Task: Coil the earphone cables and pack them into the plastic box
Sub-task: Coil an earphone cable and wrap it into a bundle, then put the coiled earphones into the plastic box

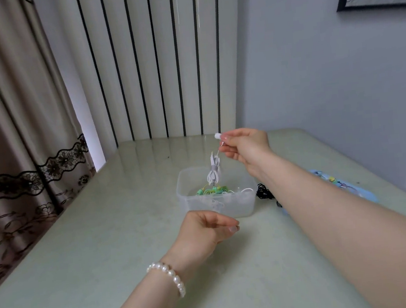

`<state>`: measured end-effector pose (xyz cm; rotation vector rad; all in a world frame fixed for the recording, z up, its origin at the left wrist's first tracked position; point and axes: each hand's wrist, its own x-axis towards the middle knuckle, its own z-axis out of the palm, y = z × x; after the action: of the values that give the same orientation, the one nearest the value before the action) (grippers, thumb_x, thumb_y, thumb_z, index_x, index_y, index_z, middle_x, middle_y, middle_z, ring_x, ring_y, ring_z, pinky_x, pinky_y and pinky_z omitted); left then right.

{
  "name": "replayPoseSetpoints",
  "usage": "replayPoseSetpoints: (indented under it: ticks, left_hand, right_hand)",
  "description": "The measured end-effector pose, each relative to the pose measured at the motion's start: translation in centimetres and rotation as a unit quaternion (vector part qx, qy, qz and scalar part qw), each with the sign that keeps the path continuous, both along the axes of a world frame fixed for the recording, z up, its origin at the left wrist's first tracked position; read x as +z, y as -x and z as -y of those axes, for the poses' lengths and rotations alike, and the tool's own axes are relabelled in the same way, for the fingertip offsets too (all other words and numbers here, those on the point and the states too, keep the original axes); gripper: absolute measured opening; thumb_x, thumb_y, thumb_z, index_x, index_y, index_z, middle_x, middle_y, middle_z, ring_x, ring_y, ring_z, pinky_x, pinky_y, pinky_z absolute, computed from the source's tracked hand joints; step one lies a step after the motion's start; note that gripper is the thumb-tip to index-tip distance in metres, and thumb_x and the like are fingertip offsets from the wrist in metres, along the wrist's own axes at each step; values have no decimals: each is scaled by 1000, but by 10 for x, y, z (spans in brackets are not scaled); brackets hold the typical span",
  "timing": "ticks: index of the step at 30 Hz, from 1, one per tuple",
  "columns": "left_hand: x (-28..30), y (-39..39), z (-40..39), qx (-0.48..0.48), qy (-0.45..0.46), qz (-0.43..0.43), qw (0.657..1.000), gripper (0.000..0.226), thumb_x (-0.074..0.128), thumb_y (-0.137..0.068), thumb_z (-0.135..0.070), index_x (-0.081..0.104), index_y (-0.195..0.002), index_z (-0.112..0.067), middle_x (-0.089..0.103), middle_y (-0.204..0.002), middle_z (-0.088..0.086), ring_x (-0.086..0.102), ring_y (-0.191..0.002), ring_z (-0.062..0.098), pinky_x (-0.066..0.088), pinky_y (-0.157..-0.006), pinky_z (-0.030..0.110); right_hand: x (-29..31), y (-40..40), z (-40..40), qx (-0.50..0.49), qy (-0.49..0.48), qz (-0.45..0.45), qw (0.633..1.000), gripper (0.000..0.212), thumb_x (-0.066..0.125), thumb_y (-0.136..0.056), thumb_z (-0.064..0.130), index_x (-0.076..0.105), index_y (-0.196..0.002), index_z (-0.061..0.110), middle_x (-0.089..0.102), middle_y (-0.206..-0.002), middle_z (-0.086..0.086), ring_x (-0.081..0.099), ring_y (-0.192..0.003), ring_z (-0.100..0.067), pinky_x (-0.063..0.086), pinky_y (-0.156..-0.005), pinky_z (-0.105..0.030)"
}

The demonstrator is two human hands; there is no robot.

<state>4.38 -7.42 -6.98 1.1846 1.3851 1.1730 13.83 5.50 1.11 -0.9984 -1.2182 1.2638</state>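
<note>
My right hand (243,146), at one o'clock, pinches the end of a coiled white earphone bundle (213,171) dangling over the clear plastic box (241,206), where green earphones (212,190) lie. My left hand (205,227), at six o'clock of the box, curls loosely and holds nothing.

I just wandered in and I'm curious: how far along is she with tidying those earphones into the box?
Partway. A green coiled set already lies in the plastic box. The right hand pinches a bundled white earphone cable hanging over the box, seemingly about to go in; the left hand holds nothing. A black cable lies on the table beside the box, not yet packed.
</note>
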Motion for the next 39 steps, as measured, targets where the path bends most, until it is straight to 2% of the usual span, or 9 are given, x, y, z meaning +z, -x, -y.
replayPoseSetpoints:
  ticks: [7, 9, 13, 19, 24, 26, 29, 34, 39]
  left_hand:
    - [0, 3, -1, 3, -3, -14, 1000, 26, 69, -78, -3, 71, -60, -22, 72, -71, -5, 64, -74, 16, 41, -52, 24]
    - [1, 2, -1, 10, -9, -22, 1000, 23, 68, -79, -4, 70, -65, -21, 71, -72, -4, 62, -71, 14, 36, -41, 18]
    - [-1, 1, -2, 19, -17, -35, 999, 21, 69, -79, -3, 70, -66, -20, 70, -74, 0, 58, -68, 17, 35, -36, 16]
    - [-2, 0, -3, 16, -32, -65, 997, 18, 70, -77, -3, 70, -66, -17, 69, -69, 0, 55, -54, 4, 38, -38, 14]
    - [-3, -4, -2, 13, -50, -89, 995, 12, 69, -77, 1, 71, -71, -9, 63, -52, -13, 52, -44, -8, 36, -39, 6]
    - [-4, -5, -2, 13, -55, -100, 993, 9, 68, -77, 1, 71, -74, -6, 60, -46, -15, 51, -43, -9, 35, -39, 5]
    - [-6, -5, -2, 12, -57, -118, 991, 9, 68, -78, 1, 71, -74, -6, 57, -42, -18, 48, -40, -8, 33, -39, 5]
    - [-6, -1, -2, 11, -62, -138, 988, 15, 69, -78, -2, 70, -69, -15, 59, -45, -20, 49, -42, -8, 37, -40, 7]
    - [-4, 2, -2, 26, -55, -128, 990, 14, 71, -78, -5, 71, -69, -15, 61, -53, -13, 46, -40, -2, 46, -41, 18]
  right_hand:
    - [-17, -9, -19, -59, -16, 40, 997, 11, 70, -77, 4, 60, -76, 8, 65, -81, -12, 63, -59, -17, 53, -53, -19]
    - [-22, -17, -24, -73, -21, 125, 989, 13, 74, -74, 7, 62, -78, 7, 66, -77, -10, 63, -58, -17, 52, -55, -20]
    - [-34, -36, -28, -66, -29, 313, 947, 14, 78, -69, 11, 69, -78, 10, 67, -78, -9, 62, -71, -20, 50, -78, -30]
    - [-41, -86, -21, -82, -61, 334, 937, 15, 76, -71, 8, 72, -86, 8, 68, -86, -6, 59, -84, -15, 41, -80, -22]
    - [-59, -123, -16, -60, -107, 501, 857, 5, 73, -75, 14, 73, -80, 15, 69, -84, -4, 57, -78, -13, 40, -73, -21]
    - [-70, -127, -18, -73, -147, 575, 802, 14, 73, -75, 27, 72, -88, 24, 66, -100, -3, 53, -96, -18, 40, -82, -27]
    - [-72, -118, -12, -37, -219, 680, 699, 34, 62, -84, 35, 60, -117, 26, 54, -125, 2, 34, -120, -21, 23, -96, -31]
    - [-80, -92, -7, 15, -191, 753, 629, 57, 47, -87, 10, 26, -139, 23, 48, -130, -13, 21, -134, -26, 13, -106, -38]
    - [-82, -88, -7, -72, -261, 711, 649, 49, 54, -81, 4, 49, -125, 24, 57, -110, -11, 37, -115, -27, 18, -101, -36]
